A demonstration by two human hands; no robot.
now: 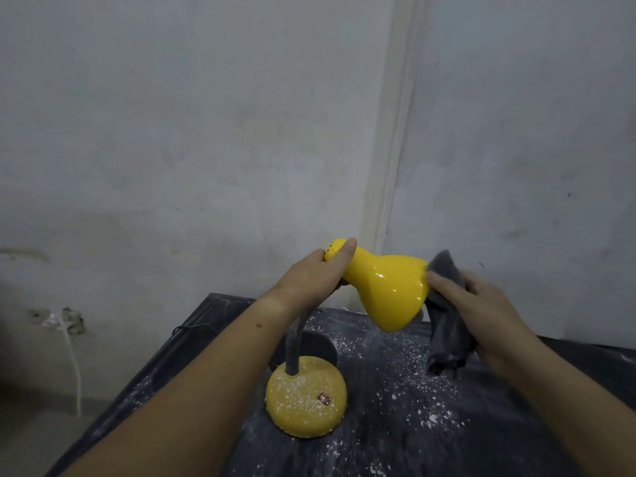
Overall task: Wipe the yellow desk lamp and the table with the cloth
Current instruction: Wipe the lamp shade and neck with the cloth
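The left hand (320, 273) is curled round the narrow back end of the yellow desk lamp (389, 287), thumb laid along the top of the neck and the fingers wrapped under it. The right hand (481, 304) grips a bunched grey cloth (447, 325), thumb pressing it against the right rim of the shade while the loose end hangs down below the palm. The lamp head is held between the two hands, raised above the table (499, 425).

The shade's long axis runs nearly level, from upper left to lower right. Its small rounded cap points left and slightly up at the left hand, and its wide mouth faces right and down toward the cloth.

A ribbed gooseneck (294, 342) curves down from under the left hand into the round yellow base (306, 397), which stands flat on the dark table, below and between the forearms. White powder (406, 373) speckles the base and lies scattered on the table to its right, beneath the hanging cloth. A small dark switch (324, 398) sits on the base's top.
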